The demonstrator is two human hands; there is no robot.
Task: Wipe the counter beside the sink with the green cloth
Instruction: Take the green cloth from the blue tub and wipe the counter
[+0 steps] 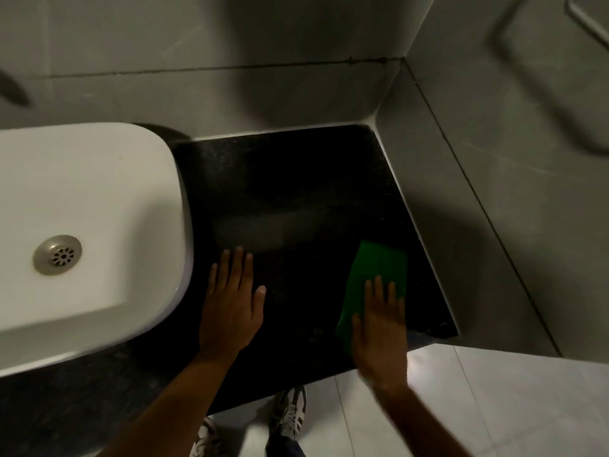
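The green cloth [379, 268] lies flat on the black counter [296, 179], near its right front corner. My right hand [379, 328] presses flat on the near half of the cloth, fingers stretched out and slightly blurred. My left hand [232, 305] rests palm down on the bare counter, fingers apart, right beside the rim of the white sink [92, 225]. It holds nothing.
Grey tiled walls [494, 192] close the counter at the back and on the right. The sink has a metal drain [57, 254]. A metal bar [586, 18] hangs on the right wall. Below the counter's front edge are light floor tiles and my shoes [290, 413].
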